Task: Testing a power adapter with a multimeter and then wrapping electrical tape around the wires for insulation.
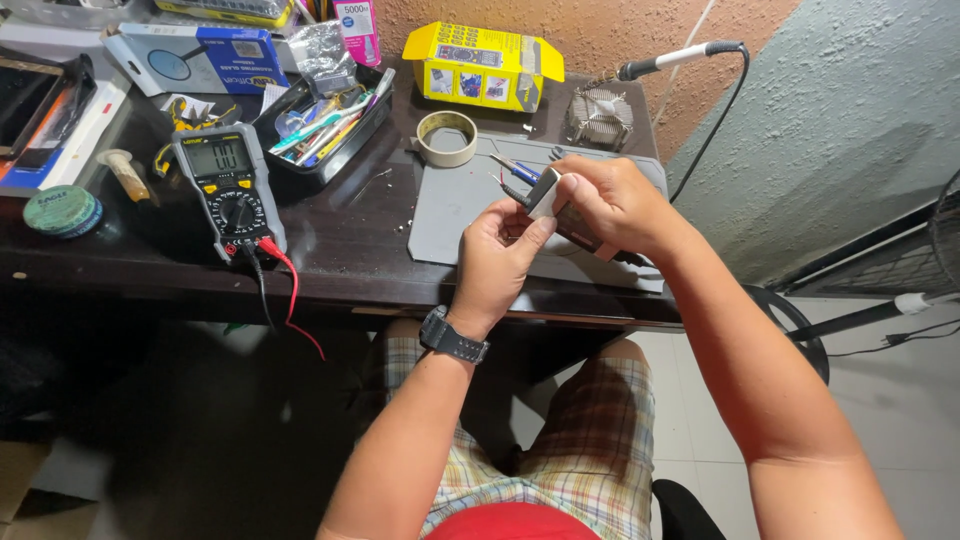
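Both hands meet over the grey work mat (450,205) on the dark desk. My right hand (612,205) grips a small light-grey boxy part (545,193), thumb pressed on top. My left hand (497,258), with a dark wristwatch, pinches the same part from below. Thin probe tips (512,172), red, blue and black, stick out to the upper left between the two hands; which hand holds them is unclear.
A grey multimeter (228,188) with red and black leads lies at left. Near it sit a black tray of tools (322,125), a tape roll (446,138), a yellow box (482,66), a heatsink (598,117), a soldering iron (680,57) and a green tin (62,210).
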